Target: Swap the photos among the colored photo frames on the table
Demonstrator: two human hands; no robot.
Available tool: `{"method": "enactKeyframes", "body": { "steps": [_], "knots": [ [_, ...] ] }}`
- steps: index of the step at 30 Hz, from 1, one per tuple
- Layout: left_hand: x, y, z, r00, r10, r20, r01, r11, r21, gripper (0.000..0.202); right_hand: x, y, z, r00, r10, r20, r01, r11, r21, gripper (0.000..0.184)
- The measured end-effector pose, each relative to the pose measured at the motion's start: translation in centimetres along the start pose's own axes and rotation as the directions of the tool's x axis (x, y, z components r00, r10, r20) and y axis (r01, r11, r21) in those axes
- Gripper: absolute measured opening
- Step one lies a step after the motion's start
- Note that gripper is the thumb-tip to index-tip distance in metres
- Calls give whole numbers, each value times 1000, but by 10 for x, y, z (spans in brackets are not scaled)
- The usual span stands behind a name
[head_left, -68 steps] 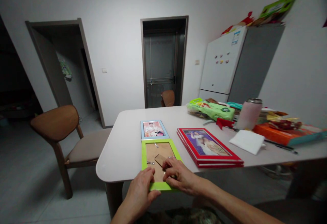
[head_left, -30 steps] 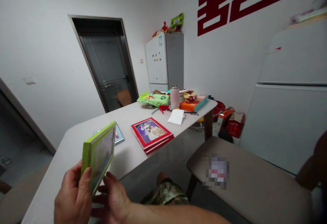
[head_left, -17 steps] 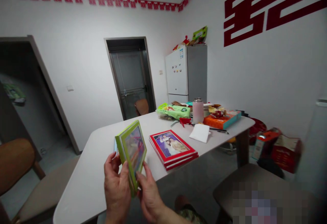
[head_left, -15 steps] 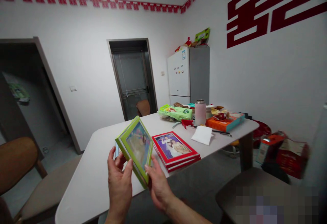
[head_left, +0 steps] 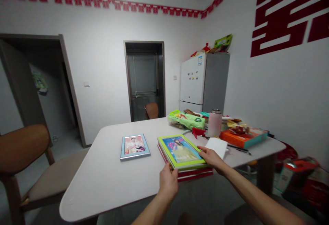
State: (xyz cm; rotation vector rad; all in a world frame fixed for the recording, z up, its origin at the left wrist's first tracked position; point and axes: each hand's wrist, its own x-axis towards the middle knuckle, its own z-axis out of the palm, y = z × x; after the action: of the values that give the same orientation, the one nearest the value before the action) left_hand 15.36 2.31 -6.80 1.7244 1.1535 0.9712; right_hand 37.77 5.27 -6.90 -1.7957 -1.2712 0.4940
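Observation:
A lime-green picture frame [head_left: 181, 150] with a photo of a person in a pale yellow dress lies over the stack of red picture frames [head_left: 195, 174]. My left hand [head_left: 168, 180] grips its near left corner, fingers closed at the edge. At its right side, my right hand [head_left: 211, 157] holds the other edge, thumb and fingers closed around it. Left of the stack, a light blue picture frame [head_left: 135, 146] with a photo in it lies flat on the white table [head_left: 113, 173], apart from both hands.
Behind the stack are a green tissue pack [head_left: 187, 119], a pink bottle [head_left: 214, 123] and a red object [head_left: 199, 132]. To the right lie a white paper [head_left: 217, 146], a dark pen [head_left: 239, 149] and an orange box [head_left: 243, 136]. A wooden chair [head_left: 25, 146] stands left.
The green picture frame has gone from tilted in both hands down onto the red stack. The light blue frame now shows on the table. The view has turned slightly left.

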Motion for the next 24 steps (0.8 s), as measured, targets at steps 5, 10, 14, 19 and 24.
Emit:
{"method": "enactKeyframes", "body": {
  "steps": [5,10,14,19,24],
  "knots": [
    [-1,-11,-5,999,-30,19,26,989,143,27,5,14,-2,999,-32,33,37,984,-177,43],
    [-2,-32,-45,999,-28,-40,37,968,247,41,-4,-24,21,985,-170,-42,145,926,-348,46],
    [-3,-56,-90,990,-31,-138,77,937,340,40,-28,-84,97,821,-533,202,568,735,-370,41],
    [-11,-75,-118,986,31,-165,42,904,425,39,-33,-131,200,725,-568,390,683,665,-302,44],
    [-16,-78,-129,982,73,-173,15,889,457,43,-24,-125,229,755,-527,390,650,682,-335,43]
  ]
}}
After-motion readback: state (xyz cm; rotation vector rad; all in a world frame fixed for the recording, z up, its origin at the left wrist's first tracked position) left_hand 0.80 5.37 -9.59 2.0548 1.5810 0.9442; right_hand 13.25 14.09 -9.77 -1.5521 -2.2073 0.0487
